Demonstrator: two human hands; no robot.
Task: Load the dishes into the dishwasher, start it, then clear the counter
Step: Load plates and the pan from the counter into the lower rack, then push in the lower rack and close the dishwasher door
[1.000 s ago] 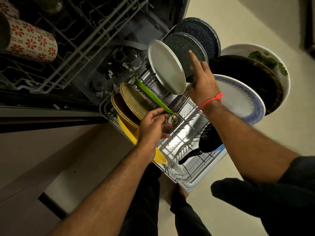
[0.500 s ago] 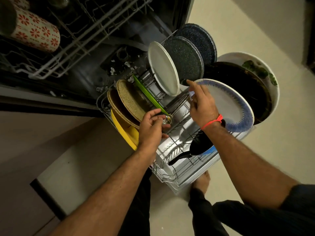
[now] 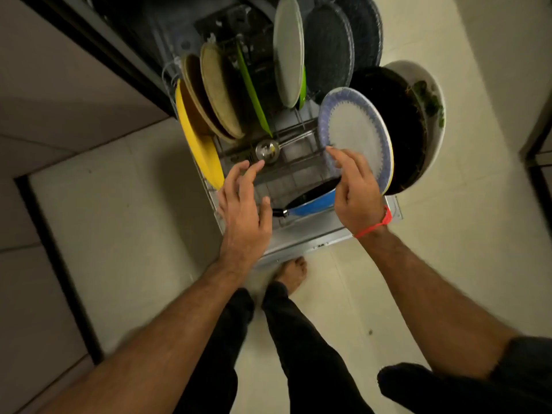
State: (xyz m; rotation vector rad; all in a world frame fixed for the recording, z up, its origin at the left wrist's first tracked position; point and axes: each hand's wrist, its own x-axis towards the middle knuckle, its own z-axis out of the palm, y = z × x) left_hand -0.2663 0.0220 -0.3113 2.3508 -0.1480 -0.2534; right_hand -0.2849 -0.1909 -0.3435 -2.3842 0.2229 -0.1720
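The dishwasher's lower rack point(image 3: 301, 174) is pulled out and holds several upright plates: a yellow one point(image 3: 197, 141), two tan ones point(image 3: 219, 91), a grey one point(image 3: 288, 52), dark speckled ones point(image 3: 328, 46) and a blue-rimmed white plate point(image 3: 357, 132). A steel ladle point(image 3: 267, 150) lies across the wires. A black pan with a blue outside point(image 3: 313, 200) lies at the rack's front. My left hand point(image 3: 243, 210) hovers open just in front of the ladle, holding nothing. My right hand point(image 3: 354, 186) has its fingertips at the blue-rimmed plate's lower edge.
A black plate point(image 3: 397, 127) and a white plate with a green pattern point(image 3: 430, 115) stand at the rack's right end. The dishwasher door edge point(image 3: 313, 245) lies below the rack. My bare foot point(image 3: 291, 274) stands on the pale tiled floor point(image 3: 119, 234) just in front. A cabinet front point(image 3: 53, 85) runs along the left.
My left hand has let go of the ladle and pulled back with its fingers spread. My right hand has come down from the dark plates to the blue-rimmed plate's lower edge. The view tipped downward.
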